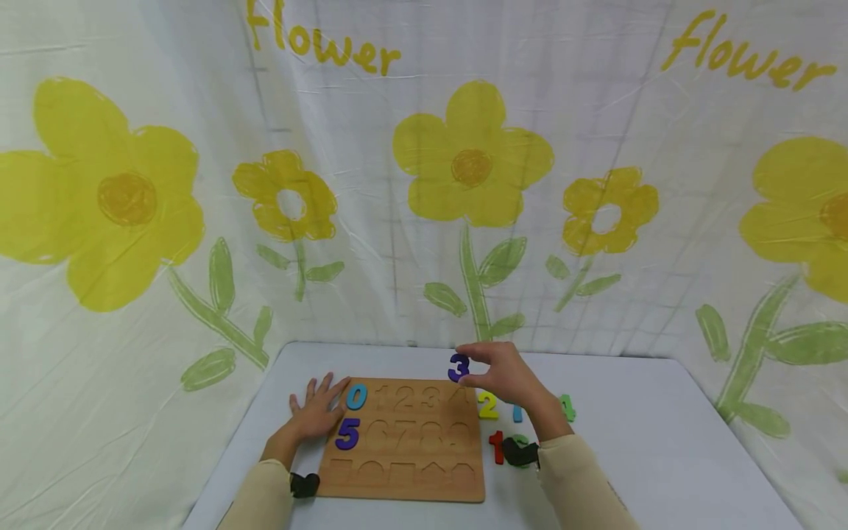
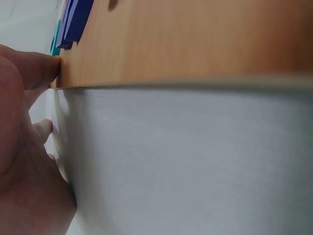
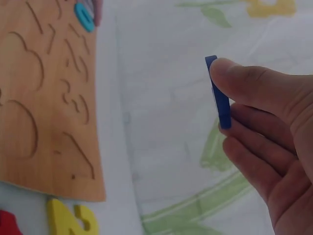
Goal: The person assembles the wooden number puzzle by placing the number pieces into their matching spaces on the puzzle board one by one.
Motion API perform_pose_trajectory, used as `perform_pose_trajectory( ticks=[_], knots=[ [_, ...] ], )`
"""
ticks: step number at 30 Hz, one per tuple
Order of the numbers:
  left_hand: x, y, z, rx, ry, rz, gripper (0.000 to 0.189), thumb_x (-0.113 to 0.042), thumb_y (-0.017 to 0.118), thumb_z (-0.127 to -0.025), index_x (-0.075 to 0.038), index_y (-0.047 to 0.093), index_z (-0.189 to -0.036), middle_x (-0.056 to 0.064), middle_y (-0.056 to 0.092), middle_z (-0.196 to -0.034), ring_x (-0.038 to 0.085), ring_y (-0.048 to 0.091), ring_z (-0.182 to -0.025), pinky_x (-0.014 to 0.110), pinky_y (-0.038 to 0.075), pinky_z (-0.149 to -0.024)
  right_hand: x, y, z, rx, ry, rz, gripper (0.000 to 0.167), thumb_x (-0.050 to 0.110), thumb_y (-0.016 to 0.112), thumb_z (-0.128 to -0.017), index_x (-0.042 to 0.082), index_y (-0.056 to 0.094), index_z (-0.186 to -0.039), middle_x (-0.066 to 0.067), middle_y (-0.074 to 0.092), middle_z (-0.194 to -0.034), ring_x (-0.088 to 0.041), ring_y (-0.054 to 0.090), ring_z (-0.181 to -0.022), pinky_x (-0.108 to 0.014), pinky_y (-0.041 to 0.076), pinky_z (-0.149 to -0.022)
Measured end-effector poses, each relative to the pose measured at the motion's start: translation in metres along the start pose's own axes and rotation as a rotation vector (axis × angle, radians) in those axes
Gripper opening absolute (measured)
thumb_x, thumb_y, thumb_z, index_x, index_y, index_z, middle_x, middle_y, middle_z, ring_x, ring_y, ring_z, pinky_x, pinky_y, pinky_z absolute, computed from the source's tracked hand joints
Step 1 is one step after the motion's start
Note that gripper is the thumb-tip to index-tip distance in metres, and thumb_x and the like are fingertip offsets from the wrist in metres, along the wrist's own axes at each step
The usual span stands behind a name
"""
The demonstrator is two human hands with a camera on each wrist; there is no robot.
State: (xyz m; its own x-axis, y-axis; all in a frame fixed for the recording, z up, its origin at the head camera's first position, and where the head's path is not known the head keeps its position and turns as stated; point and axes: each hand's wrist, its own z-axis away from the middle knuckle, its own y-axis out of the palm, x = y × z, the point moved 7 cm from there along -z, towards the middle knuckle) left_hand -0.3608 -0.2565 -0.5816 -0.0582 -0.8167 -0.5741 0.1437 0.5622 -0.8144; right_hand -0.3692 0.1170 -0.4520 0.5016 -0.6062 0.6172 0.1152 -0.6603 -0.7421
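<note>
My right hand (image 1: 506, 372) pinches a purple number 3 (image 1: 454, 361) between thumb and fingers, held up near the board's far right corner. In the right wrist view the 3 (image 3: 221, 100) shows edge-on as a thin blue-purple strip. The wooden number board (image 1: 411, 492) has carved outlines in rows. A light-blue 0 (image 1: 350, 397) and a purple 5 (image 1: 347, 444) sit at its left side. My left hand (image 1: 318, 412) lies with spread fingers at the board's left edge, its thumb touching that edge in the left wrist view.
Right of the board lie a yellow 2 (image 1: 488, 414), a red 1 (image 1: 499, 449), a blue piece (image 1: 518, 414) and a green 4 (image 1: 569, 408). A green piece (image 1: 522, 440) is partly covered by my right wrist. Behind the white table (image 1: 662, 442) hangs a flower-printed curtain (image 1: 371, 294).
</note>
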Motion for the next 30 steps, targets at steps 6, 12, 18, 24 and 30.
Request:
perform_pose_trajectory(
  ticks=[6, 12, 18, 24, 30],
  knots=[
    [-0.002, 0.000, 0.001, 0.006, -0.005, -0.026, 0.063, -0.021, 0.059, -0.106, -0.012, 0.045, -0.167, 0.034, 0.019, -0.178, 0.065, 0.002, -0.162, 0.090, -0.011, -0.118, -0.004, 0.025, -0.007, 0.038, 0.005, -0.053, 0.052, 0.021, 0.091, -0.091, 0.013, 0.076, -0.139, -0.009, 0.075, -0.143, -0.036, 0.073, -0.132, -0.054, 0.058, -0.109],
    [0.004, 0.004, -0.004, -0.022, 0.021, 0.009, 0.064, -0.025, 0.057, -0.105, -0.013, 0.045, -0.166, 0.034, 0.019, -0.177, 0.065, 0.000, -0.162, 0.089, -0.014, -0.117, -0.011, 0.049, -0.014, 0.088, 0.017, -0.108, 0.051, 0.017, 0.090, -0.091, 0.009, 0.075, -0.139, -0.012, 0.076, -0.139, -0.041, 0.072, -0.131, -0.057, 0.058, -0.109],
    [0.014, 0.009, -0.010, -0.024, 0.032, -0.001, 0.064, -0.024, 0.055, -0.107, -0.011, 0.041, -0.168, 0.033, 0.016, -0.178, 0.066, -0.002, -0.162, 0.090, -0.016, -0.116, -0.018, 0.071, -0.017, 0.115, -0.011, -0.059, 0.049, 0.014, 0.089, -0.092, 0.004, 0.075, -0.138, -0.015, 0.077, -0.138, -0.042, 0.074, -0.127, -0.054, 0.060, -0.106],
    [0.017, 0.009, -0.011, -0.033, 0.035, 0.002, 0.065, -0.020, 0.055, -0.105, -0.010, 0.041, -0.168, 0.034, 0.016, -0.178, 0.066, -0.002, -0.162, 0.090, -0.016, -0.115, -0.023, 0.087, -0.021, 0.124, -0.020, 0.001, 0.049, 0.013, 0.089, -0.091, 0.005, 0.076, -0.137, -0.013, 0.078, -0.136, -0.039, 0.075, -0.125, -0.052, 0.062, -0.104],
    [0.009, 0.004, -0.006, -0.022, 0.034, 0.009, 0.064, -0.023, 0.055, -0.106, -0.010, 0.043, -0.167, 0.034, 0.017, -0.178, 0.066, 0.000, -0.162, 0.090, -0.014, -0.117, -0.026, 0.100, -0.023, 0.163, 0.018, 0.024, 0.053, 0.017, 0.090, -0.091, 0.005, 0.074, -0.140, -0.012, 0.077, -0.137, -0.038, 0.073, -0.128, -0.053, 0.060, -0.106]
  ],
)
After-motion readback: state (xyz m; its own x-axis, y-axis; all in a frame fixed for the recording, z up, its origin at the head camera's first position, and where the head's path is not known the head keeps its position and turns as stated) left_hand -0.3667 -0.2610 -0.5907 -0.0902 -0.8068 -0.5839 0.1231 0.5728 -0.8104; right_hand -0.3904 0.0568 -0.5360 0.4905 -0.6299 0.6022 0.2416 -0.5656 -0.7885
